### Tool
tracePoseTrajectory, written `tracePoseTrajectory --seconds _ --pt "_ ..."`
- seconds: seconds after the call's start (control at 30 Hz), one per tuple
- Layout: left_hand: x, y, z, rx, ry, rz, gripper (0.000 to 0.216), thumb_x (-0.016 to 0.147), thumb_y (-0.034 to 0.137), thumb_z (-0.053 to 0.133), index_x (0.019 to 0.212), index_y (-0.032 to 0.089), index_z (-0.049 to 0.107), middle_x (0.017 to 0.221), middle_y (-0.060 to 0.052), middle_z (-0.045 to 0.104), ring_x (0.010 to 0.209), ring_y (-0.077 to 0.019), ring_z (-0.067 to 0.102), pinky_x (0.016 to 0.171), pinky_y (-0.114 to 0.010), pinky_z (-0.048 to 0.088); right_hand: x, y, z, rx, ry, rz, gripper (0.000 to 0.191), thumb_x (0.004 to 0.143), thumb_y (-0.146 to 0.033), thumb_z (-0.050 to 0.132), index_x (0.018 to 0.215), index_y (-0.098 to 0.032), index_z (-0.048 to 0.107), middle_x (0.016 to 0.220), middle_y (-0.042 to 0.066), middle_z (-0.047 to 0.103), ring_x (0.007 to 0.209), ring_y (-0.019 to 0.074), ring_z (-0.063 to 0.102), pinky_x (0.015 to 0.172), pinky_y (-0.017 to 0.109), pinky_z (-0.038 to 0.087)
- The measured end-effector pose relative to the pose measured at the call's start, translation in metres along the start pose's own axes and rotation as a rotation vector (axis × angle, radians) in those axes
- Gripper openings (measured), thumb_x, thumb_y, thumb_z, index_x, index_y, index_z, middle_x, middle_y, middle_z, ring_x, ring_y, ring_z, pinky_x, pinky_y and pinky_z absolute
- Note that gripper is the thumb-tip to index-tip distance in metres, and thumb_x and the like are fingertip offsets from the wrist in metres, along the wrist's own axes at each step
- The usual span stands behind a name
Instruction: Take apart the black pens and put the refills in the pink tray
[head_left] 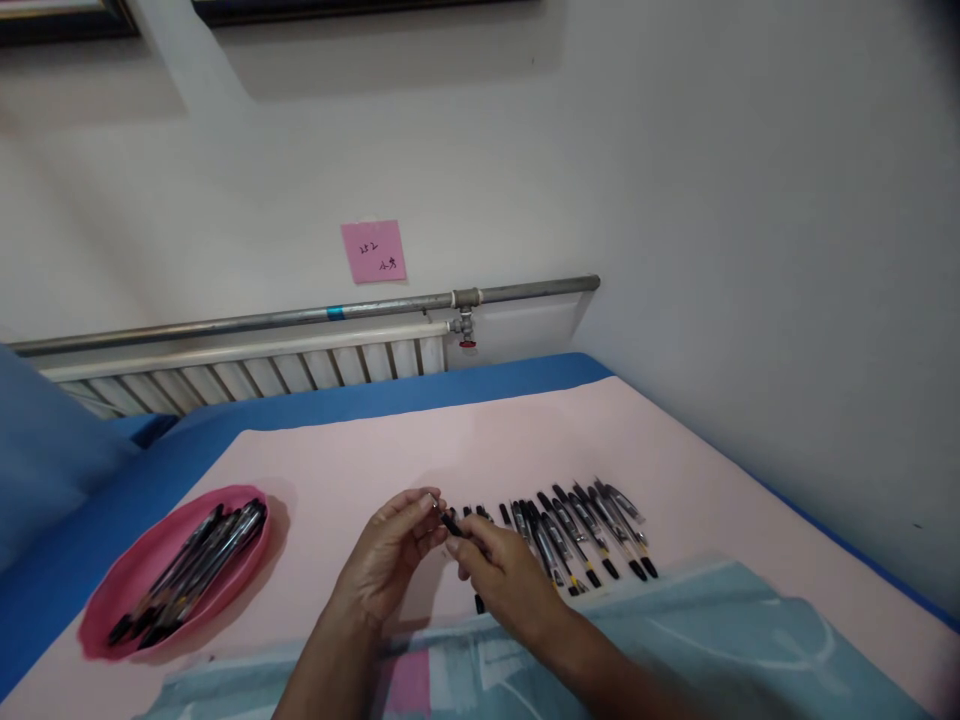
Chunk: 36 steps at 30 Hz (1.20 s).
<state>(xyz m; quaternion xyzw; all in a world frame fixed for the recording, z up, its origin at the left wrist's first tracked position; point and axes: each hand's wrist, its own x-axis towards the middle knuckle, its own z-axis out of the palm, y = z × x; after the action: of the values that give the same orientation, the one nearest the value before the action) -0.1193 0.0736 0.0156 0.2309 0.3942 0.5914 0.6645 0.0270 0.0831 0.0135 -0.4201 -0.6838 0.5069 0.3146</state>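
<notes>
My left hand [390, 560] and my right hand [502, 575] meet over the pink table sheet [480, 440], fingers pinched together on a black pen [452, 523] held between them. The left fingertips grip a small clear or silvery end of it; the right fingers hold its dark barrel. Just right of my hands lies a row of several black pens [585, 530] side by side on the sheet. A pink oval tray [135, 570] at the left holds several more black pens [195, 570].
A blue surface [420, 390] borders the pink sheet at the back and left. A light teal patterned cloth [720, 640] covers the near edge. A white wall with a radiator [247, 375], a metal pipe [300, 315] and a pink note [373, 251] stands behind.
</notes>
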Motion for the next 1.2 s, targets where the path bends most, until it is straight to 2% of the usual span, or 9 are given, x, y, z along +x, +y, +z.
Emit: tracePoseTrajectory --seconds 0.17,0.37,0.7,0.77,0.9,0.97,1.1,1.2 --pt "0.001 -0.007 0.004 0.055 0.030 0.070 0.017 0.064 0.021 0.071 0.076 0.011 0.065 0.075 -0.004 0.063 0.068 -0.0116 0.058 0.066 -0.023 0.045 0.002 0.002 0.002 0.070 0.004 0.080 0.019 0.080 -0.029 0.045 0.065 -0.018 0.047 0.056 -0.004 0.048 0.047 0.0064 0.042 0.045 0.019 0.030" --pt "-0.001 -0.007 0.010 0.062 0.062 0.102 0.019 0.060 0.023 0.073 0.070 0.011 0.063 0.065 -0.002 0.060 0.060 -0.0096 0.055 0.059 -0.021 0.043 0.001 -0.001 0.005 0.403 -0.152 0.308 0.017 0.080 -0.033 0.043 0.069 -0.021 0.040 0.057 -0.007 0.045 0.035 0.0039 0.030 0.033 0.018 0.017" --pt "-0.001 -0.018 0.012 0.132 0.014 0.129 0.020 0.065 0.029 0.068 0.063 0.014 0.055 0.053 0.002 0.056 0.048 -0.0114 0.052 0.049 -0.023 0.040 0.001 0.001 0.004 0.083 0.033 0.103 0.021 0.079 -0.026 0.044 0.060 -0.017 0.043 0.053 -0.005 0.045 0.045 0.0047 0.040 0.044 0.017 0.030" --pt "-0.001 -0.019 0.012 0.169 0.016 0.139 0.020 0.067 0.031 0.067 0.064 0.014 0.056 0.052 0.002 0.056 0.048 -0.0113 0.051 0.048 -0.023 0.039 0.001 0.001 0.003 0.133 0.013 0.157 0.021 0.079 -0.027 0.044 0.061 -0.017 0.042 0.053 -0.005 0.045 0.042 0.0040 0.038 0.041 0.017 0.027" --pt "-0.002 -0.015 0.012 0.182 -0.032 0.106 0.019 0.070 0.030 0.065 0.067 0.012 0.059 0.055 0.001 0.056 0.051 -0.0089 0.050 0.051 -0.021 0.038 0.002 0.001 0.002 0.465 -0.158 0.350 0.017 0.079 -0.036 0.044 0.073 -0.020 0.041 0.057 -0.008 0.044 0.033 0.0017 0.025 0.032 0.016 0.015" --pt "-0.002 -0.012 0.012 0.170 -0.060 0.089 0.018 0.069 0.029 0.066 0.071 0.012 0.061 0.060 -0.001 0.058 0.054 -0.0093 0.051 0.054 -0.021 0.039 0.002 0.002 0.002 0.541 -0.196 0.363 0.017 0.078 -0.037 0.046 0.076 -0.021 0.040 0.058 -0.009 0.044 0.032 0.0008 0.023 0.031 0.015 0.013" --pt "-0.002 -0.013 0.011 0.124 -0.038 0.089 0.023 0.071 0.032 0.064 0.081 0.012 0.063 0.075 -0.005 0.063 0.065 -0.0130 0.056 0.060 -0.024 0.042 0.002 0.001 0.003 0.435 -0.124 0.288 0.016 0.080 -0.032 0.045 0.071 -0.019 0.041 0.054 -0.008 0.043 0.032 0.0008 0.027 0.031 0.015 0.017" --pt "-0.001 -0.015 0.012 0.094 -0.007 0.112 0.021 0.071 0.033 0.064 0.077 0.013 0.062 0.069 -0.003 0.061 0.062 -0.0117 0.055 0.057 -0.023 0.041 0.002 -0.001 0.004 0.365 -0.099 0.249 0.017 0.080 -0.030 0.044 0.069 -0.018 0.042 0.053 -0.008 0.042 0.033 0.0012 0.029 0.032 0.015 0.019"
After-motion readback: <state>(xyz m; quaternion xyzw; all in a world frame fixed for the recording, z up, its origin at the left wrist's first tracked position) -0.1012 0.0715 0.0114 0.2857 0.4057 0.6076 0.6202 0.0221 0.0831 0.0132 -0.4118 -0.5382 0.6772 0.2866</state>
